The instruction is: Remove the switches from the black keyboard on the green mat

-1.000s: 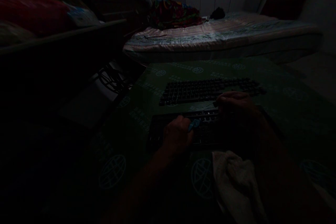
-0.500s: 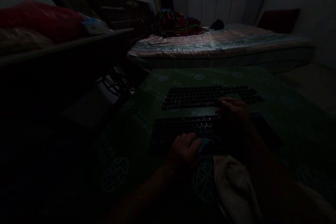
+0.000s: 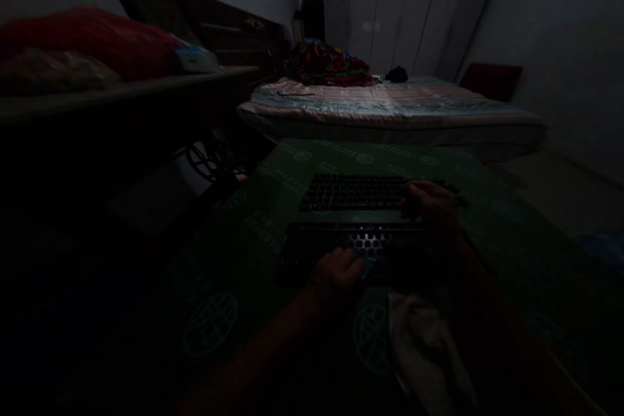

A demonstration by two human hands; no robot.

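A black keyboard base with its key sockets bare lies before me on the green table. Beyond it, loose black keycaps are set out in keyboard rows. My left hand rests on the base's near part with fingers curled, and a small teal thing shows beside its thumb; the dark hides what it is. My right hand hovers at the right of the keycap rows, fingertips pinched together. Whatever is between them is too dark to make out. Near my right forearm lies a crumpled pale cloth.
The green table has printed globe marks. Behind it stands a bed with a patterned blanket heap. At left, a shelf carries a red bag, above coiled cables. The room is very dark.
The camera view has tilted up and shifted a little. My right hand stays pinched by the keycaps, and my left hand stays on the keyboard base, with less of the teal thing showing.
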